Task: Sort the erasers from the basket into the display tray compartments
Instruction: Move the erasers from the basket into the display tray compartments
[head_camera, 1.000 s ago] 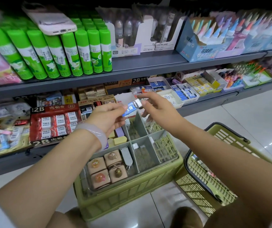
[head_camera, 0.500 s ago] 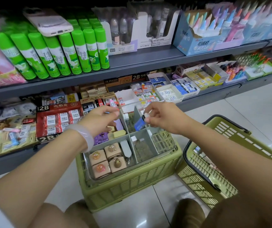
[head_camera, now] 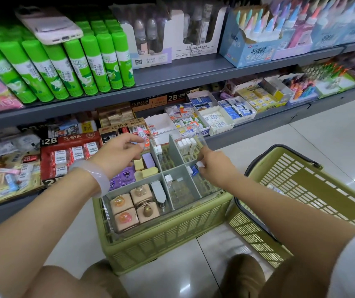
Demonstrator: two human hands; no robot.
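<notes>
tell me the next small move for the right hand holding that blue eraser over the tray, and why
Probably lower the blue-and-white eraser the rest of the way and let go. The right hand pinches it just at the top of the tray's right-hand compartment, which looks nearly bare, while the left hand hovers near the tray's far rim.

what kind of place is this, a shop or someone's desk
Most likely a stationery shop aisle: shelves stocked with rows of green glue sticks, retail boxes of erasers, and a shopping basket on the tiled floor.
</notes>
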